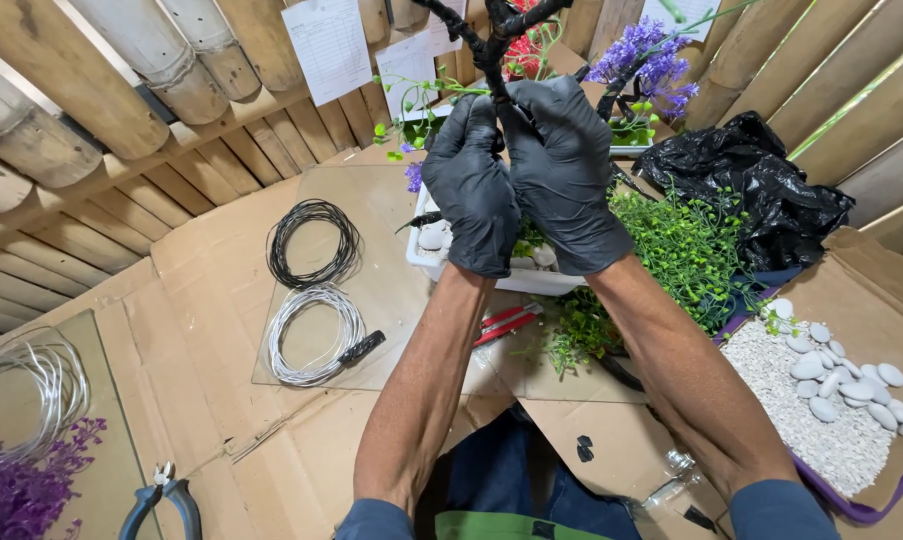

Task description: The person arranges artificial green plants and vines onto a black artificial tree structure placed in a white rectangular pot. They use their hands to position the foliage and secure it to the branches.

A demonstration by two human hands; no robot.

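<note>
Hands up top, centre of the frame: the left hand and the right hand, both in black rubber gloves, are pressed side by side with fingers curled tight around the dark, knobbly artificial branch, which rises upright out of the top edge. Just under the hands sits the white rectangular planter tray with pale stones in it. Lower centre, the red-handled cutters lie on the flattened brown cardboard. Left of centre, two wire coils rest touching (one above the other): the black wire coil and the silver wire coil. Right of the arms spreads bright green plastic foliage; at the lower right, a box of white gravel and smooth white pebbles. Blue-handled pliers sit at the bottom left.
</note>
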